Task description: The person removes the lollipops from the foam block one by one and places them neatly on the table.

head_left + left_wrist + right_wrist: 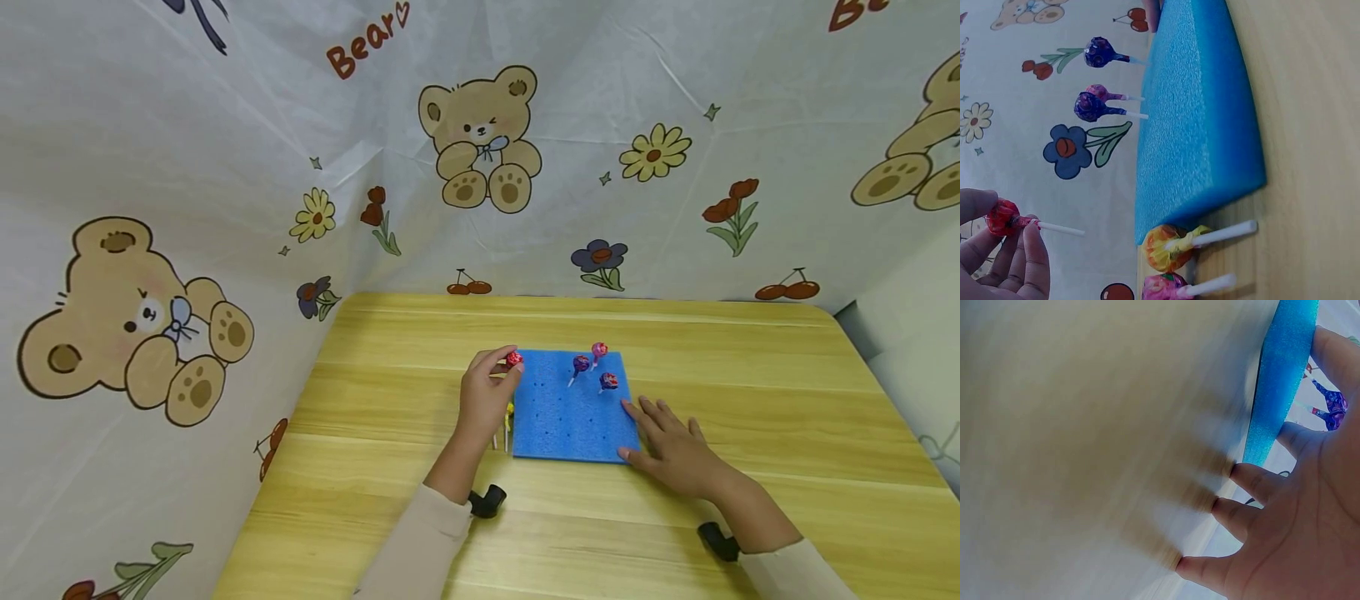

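My left hand (pixel 483 396) pinches a red-wrapped lollipop (pixel 1002 217) by its candy head, above the left edge of a blue foam block (pixel 573 417). Its white stick (pixel 1063 230) points free of the foam in the left wrist view. My right hand (pixel 678 450) lies spread at the block's right edge, with thumb and index finger touching the foam and the other fingertips on the table. Standing in the block's far right part are a pink lollipop (pixel 599 350) and two purple ones, one purple lollipop (pixel 581 364) left of the other purple lollipop (pixel 608 382).
Left of the block, a yellow-wrapped lollipop (pixel 1169 248) and a pink-wrapped lollipop (pixel 1165 287) lie on the wooden table (pixel 375 467). Small holes dot the foam's top. A white cloth (pixel 570 175) printed with bears and flowers hangs behind the table.
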Available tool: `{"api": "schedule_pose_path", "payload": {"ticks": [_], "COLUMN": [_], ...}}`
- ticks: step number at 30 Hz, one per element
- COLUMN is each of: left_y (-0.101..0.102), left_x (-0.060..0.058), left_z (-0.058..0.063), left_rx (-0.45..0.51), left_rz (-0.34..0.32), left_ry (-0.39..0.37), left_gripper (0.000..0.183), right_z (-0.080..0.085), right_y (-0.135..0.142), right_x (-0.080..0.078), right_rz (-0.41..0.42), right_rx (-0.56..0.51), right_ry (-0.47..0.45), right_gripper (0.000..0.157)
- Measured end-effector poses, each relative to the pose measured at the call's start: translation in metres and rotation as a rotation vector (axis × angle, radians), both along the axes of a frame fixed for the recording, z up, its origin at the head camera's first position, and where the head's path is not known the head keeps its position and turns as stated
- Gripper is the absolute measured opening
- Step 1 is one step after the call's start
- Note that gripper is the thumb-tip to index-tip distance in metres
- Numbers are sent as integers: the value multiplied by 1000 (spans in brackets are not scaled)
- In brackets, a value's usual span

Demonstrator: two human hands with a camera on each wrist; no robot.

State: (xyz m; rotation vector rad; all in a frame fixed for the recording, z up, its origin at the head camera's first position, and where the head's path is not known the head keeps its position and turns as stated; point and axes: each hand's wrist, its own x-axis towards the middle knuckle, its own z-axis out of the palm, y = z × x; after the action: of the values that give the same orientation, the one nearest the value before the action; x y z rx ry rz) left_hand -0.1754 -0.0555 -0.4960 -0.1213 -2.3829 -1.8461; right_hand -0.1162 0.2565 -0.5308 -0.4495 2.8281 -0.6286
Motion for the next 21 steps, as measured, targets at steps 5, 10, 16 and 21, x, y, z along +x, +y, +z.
{"api": "schedule_pose_path", "payload": {"ticks": [5,10,16,21], "left_y": [-7,-15,-24,-32], "left_x": [0,-1,0,0], "left_z": [-3,-7,-9,-11], "left_rx": [20,49,35,21], "left_rz": [44,79,106,131], "left_ry": [-1,-20,12,2], "left_gripper": [34,30,23,21], "right_z": [-1,-2,-2,-1], "right_y": [0,0,0,0], "right_x": [0,0,0,0], "right_rz": [-1,2,4,-1], "right_rx": [2,-3,-7,0], "right_ry": [-1,0,1,2], "right_gripper": [81,81,81,82]}}
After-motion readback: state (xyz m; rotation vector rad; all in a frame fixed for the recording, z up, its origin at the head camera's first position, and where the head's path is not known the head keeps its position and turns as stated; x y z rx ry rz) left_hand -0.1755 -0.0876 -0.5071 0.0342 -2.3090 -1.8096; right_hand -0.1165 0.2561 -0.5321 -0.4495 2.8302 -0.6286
